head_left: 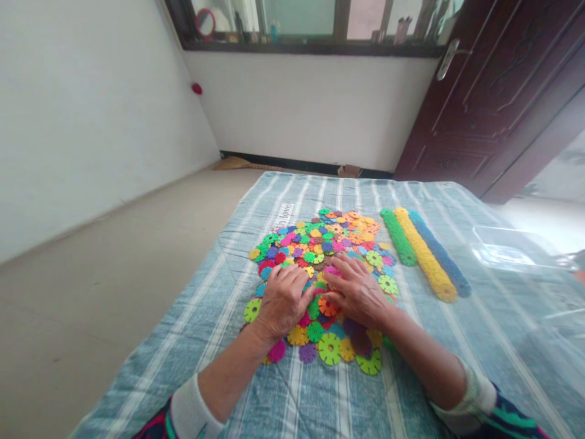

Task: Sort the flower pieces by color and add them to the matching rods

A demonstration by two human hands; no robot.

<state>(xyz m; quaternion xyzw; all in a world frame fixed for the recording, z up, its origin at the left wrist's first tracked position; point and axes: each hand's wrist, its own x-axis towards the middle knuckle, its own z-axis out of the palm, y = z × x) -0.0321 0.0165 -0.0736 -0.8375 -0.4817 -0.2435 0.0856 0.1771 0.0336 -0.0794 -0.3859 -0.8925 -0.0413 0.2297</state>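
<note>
A broad heap of colourful notched plastic discs (329, 349) is spread on the striped cloth. My left hand (282, 300) rests palm down on the left side of the heap, its fingers stretched forward and the thumb apart. On the right side, my right hand (358, 289) lies over the discs with its fingers spread. Both palms are hidden, and no disc shows lifted in either hand. To the right of the heap lie three long rows of overlapping discs: a green row (398, 238), a yellow row (425, 254) and a blue row (441, 254).
A blue-grey striped cloth (192, 317) covers the surface under the discs. Clear plastic containers (516, 247) stand at the right. Beyond are a white wall (297, 110), a window ledge with small items and a dark red door (479, 91). Tiled floor (114, 256) lies to the left.
</note>
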